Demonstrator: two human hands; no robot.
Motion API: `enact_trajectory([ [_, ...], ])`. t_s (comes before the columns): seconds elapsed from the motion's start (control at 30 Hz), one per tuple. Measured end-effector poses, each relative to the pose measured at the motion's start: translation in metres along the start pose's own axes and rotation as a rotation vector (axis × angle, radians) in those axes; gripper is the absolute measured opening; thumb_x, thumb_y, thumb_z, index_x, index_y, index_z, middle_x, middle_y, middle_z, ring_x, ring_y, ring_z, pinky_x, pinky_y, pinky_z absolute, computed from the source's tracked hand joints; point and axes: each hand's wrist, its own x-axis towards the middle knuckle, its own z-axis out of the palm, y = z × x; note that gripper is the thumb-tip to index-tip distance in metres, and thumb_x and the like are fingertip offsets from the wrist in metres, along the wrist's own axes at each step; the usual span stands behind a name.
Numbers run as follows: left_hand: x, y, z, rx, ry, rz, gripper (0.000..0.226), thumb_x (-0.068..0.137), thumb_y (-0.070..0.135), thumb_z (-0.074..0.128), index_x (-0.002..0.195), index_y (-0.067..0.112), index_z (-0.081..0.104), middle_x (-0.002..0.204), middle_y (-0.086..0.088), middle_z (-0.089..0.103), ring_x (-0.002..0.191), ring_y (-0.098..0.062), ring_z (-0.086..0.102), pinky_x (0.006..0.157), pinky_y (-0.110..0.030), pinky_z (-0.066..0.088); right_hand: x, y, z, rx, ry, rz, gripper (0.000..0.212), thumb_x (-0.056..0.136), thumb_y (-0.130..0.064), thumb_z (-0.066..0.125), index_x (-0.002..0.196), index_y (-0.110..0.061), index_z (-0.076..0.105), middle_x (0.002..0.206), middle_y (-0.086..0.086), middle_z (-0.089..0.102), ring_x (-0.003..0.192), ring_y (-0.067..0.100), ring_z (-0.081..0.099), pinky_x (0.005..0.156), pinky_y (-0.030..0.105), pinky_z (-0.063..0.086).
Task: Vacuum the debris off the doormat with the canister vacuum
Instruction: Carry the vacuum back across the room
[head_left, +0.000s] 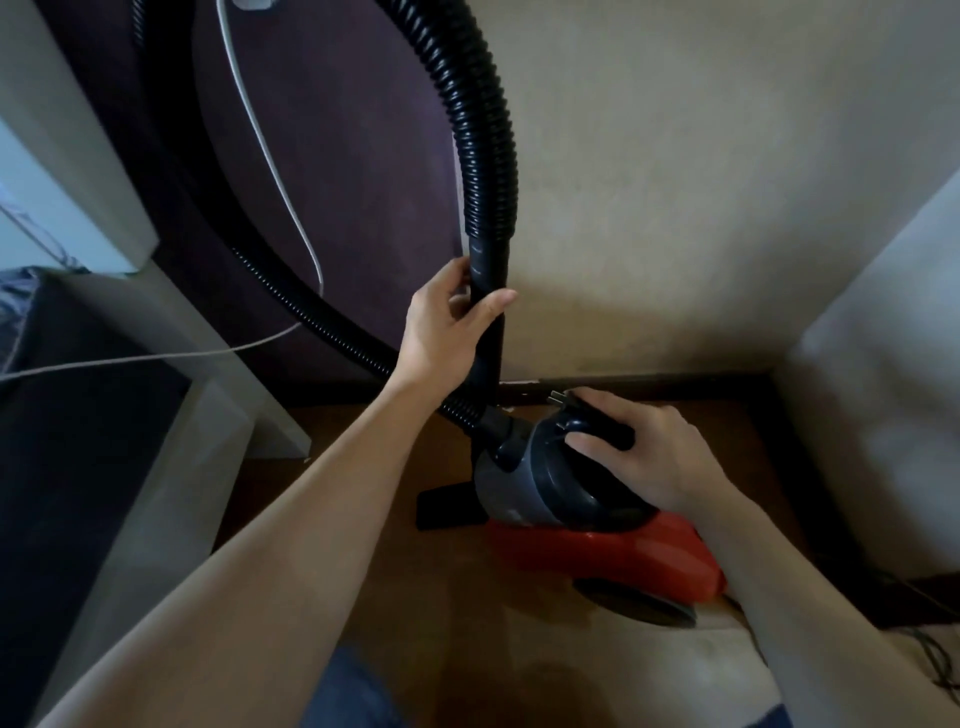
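1. Head view, the only view supplied; all entries below are taken from it.
2. Left hand: raised at mid-frame; thumb and fingers are wrapped round the rigid tube, just below the point where the ribbed hose joins it.
3. Rigid tube: held close to upright, its long axis running from the hose cuff down towards the floor; its lower end is hidden behind the canister.
4. Hose: arched in from the top of the frame; a second run is swept in from the left and is plugged into the front of the canister.
5. Right hand: laid over the top of the canister vacuum, fingers curled round its dark carry handle; what look like plug prongs are seen just beyond the fingertips.
6. Canister vacuum: red and grey, set on the floor below and to the right of the left hand, nose pointed away and left; the right hand is the nearer and is touching it.
7. Flat black nozzle: lying on the floor just left of the canister, below the left hand.
8. Doormat: not identified with certainty; a pale surface under the rear of the canister may be it; no debris can be made out.
9. Judgement: the unit is being gathered up, with suction not yet applied; the coming move is judged to turn on the tube being swung down from upright, towards wherever the mat lies.
10. Surroundings: white cable draped over a dark panel; beige wall.
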Motion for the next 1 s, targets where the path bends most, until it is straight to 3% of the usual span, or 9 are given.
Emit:
enact_trajectory([
  [0.1,0.002,-0.004,-0.002,0.033,-0.029,0.012,0.018,0.093,0.021,0.073,0.109,0.021,0.065,0.1,0.004,0.071,0.096,-0.008,0.069,0.088,-0.029,0.06,-0.003,0.005,0.011,-0.003,-0.008,0.055,0.058,0.092,-0.068,0.052,0.147,-0.051,0.043,0.133,-0.011,0.067,0.118,0.02,0.066,0.092,0.038,0.054],
  [0.23,0.001,-0.016,-0.001,0.14,-0.05,0.024,0.037,0.092,0.022,0.074,0.128,0.021,0.062,0.118,0.008,0.069,0.111,-0.008,0.065,0.095,-0.025,0.056,-0.003,0.01,0.027,0.009,-0.014,0.117,0.058,0.093,-0.068,0.053,0.148,-0.052,0.041,0.141,-0.014,0.061,0.125,0.02,0.062,0.098,0.042,0.054],
  [0.33,0.002,-0.018,0.001,0.161,-0.031,0.014,0.038,0.092,0.022,0.074,0.128,0.019,0.063,0.116,0.01,0.068,0.104,-0.003,0.063,0.082,-0.004,0.05,-0.006,0.014,0.041,0.017,-0.041,0.14,0.064,0.09,-0.074,0.048,0.149,-0.052,0.039,0.141,-0.016,0.06,0.125,0.019,0.062,0.096,0.043,0.055],
  [0.47,0.005,-0.018,0.002,0.169,-0.028,0.025,0.038,0.093,0.024,0.073,0.129,0.02,0.063,0.117,0.009,0.068,0.105,-0.004,0.063,0.076,0.001,0.047,-0.016,0.026,0.058,0.1,-0.06,0.164,0.064,0.091,-0.074,0.048,0.15,-0.053,0.036,0.146,-0.02,0.056,0.128,0.016,0.06,0.097,0.04,0.056],
  [0.57,0.005,-0.02,0.003,0.166,-0.027,0.02,0.039,0.094,0.025,0.072,0.131,0.021,0.062,0.117,0.012,0.067,0.107,-0.003,0.061,0.076,0.002,0.046,-0.024,0.032,0.066,0.096,-0.073,0.174,0.063,0.093,-0.073,0.045,0.152,-0.054,0.031,0.145,-0.021,0.055,0.119,0.013,0.065,0.087,0.034,0.06],
  [0.63,0.006,-0.019,0.004,0.169,-0.029,0.026,0.04,0.094,0.025,0.072,0.132,0.02,0.062,0.119,0.011,0.068,0.109,-0.004,0.062,0.077,0.0,0.047,-0.032,0.035,0.072,0.096,-0.04,0.202,0.064,0.093,-0.073,0.043,0.153,-0.053,0.031,0.14,-0.018,0.06,0.117,0.012,0.066,0.083,0.03,0.059],
  [0.8,0.01,-0.014,0.013,0.126,-0.04,0.027,0.037,0.093,0.025,0.073,0.128,0.018,0.065,0.117,0.007,0.071,0.108,-0.009,0.067,0.086,-0.012,0.054,-0.044,0.034,0.082,0.137,0.114,0.265,0.063,0.093,-0.071,0.043,0.151,-0.047,0.039,0.112,-0.012,0.073,0.094,0.011,0.071,0.072,0.034,0.062],
  [0.9,0.014,-0.009,0.027,0.124,-0.096,0.019,0.032,0.093,0.025,0.073,0.124,0.019,0.065,0.115,0.003,0.073,0.109,-0.013,0.069,0.096,-0.031,0.057,-0.04,0.033,0.083,0.231,0.225,0.335,0.059,0.096,-0.059,0.054,0.15,-0.037,0.046,0.132,-0.007,0.067,0.12,0.023,0.065,0.091,0.038,0.055],
  [1.0,0.018,-0.004,0.045,0.163,-0.138,0.046,0.034,0.094,0.024,0.072,0.126,0.017,0.064,0.119,-0.002,0.072,0.111,-0.016,0.068,0.099,-0.038,0.056,-0.035,0.03,0.085,0.298,0.253,0.365,0.059,0.097,-0.055,0.057,0.151,-0.032,0.046,0.137,-0.005,0.064,0.126,0.025,0.061,0.092,0.036,0.052],
])
